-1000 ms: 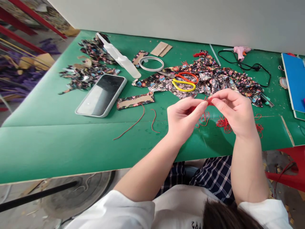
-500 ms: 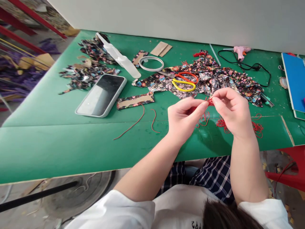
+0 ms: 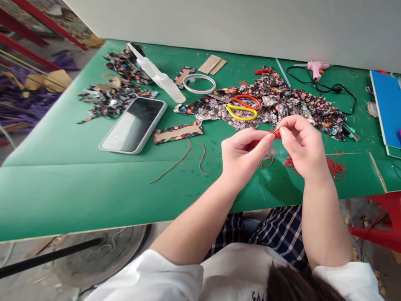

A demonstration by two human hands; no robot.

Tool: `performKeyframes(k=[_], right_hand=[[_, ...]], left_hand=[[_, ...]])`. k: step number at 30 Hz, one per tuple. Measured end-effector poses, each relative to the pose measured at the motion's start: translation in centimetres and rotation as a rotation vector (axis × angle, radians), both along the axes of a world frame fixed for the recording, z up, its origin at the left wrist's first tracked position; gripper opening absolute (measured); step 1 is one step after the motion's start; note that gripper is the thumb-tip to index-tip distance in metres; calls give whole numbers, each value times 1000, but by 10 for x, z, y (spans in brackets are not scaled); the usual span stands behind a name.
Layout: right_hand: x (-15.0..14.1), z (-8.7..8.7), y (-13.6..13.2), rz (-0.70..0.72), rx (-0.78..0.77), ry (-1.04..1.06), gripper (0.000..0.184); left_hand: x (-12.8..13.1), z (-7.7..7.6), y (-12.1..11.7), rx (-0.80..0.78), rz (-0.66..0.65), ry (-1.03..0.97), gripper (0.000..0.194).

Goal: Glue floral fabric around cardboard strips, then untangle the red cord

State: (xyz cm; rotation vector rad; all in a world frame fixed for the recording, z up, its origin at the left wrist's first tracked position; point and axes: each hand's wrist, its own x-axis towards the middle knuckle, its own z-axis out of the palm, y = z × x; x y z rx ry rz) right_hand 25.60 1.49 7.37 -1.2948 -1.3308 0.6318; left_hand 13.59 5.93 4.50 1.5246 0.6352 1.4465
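Note:
Fingertip to fingertip, my left hand [image 3: 246, 154] and my right hand [image 3: 303, 144] pinch a small bunch of red cord [image 3: 277, 134] above the table. Both hands are closed on it; the exact shape of the bunch is partly hidden by the fingers. Loose red cord [image 3: 336, 169] lies in tangles beneath and beside my right hand. Beyond the hands is a crumpled black floral cloth [image 3: 313, 108]. Scissors [image 3: 242, 108] with one red and one yellow handle rest on it.
Left of the hands lie a phone [image 3: 134, 125], a floral strip with cardboard [image 3: 178, 132] and a pile of floral scraps [image 3: 115, 98]. A tape roll [image 3: 199, 91], a pink glue gun [image 3: 316, 69] and a blue folder [image 3: 388, 108] are also on the green table [image 3: 78, 196].
My right hand has shifted very slightly to the left, its fingers still pinching the red cord. My left hand is nearly still. The things on the table have stayed put.

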Motion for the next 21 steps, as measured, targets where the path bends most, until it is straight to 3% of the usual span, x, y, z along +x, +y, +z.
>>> performKeyframes(k=[21], right_hand=[[4,4,-2,-26,63,-101,14]], left_hand=[[1,0,0,-10,11,-23,10]])
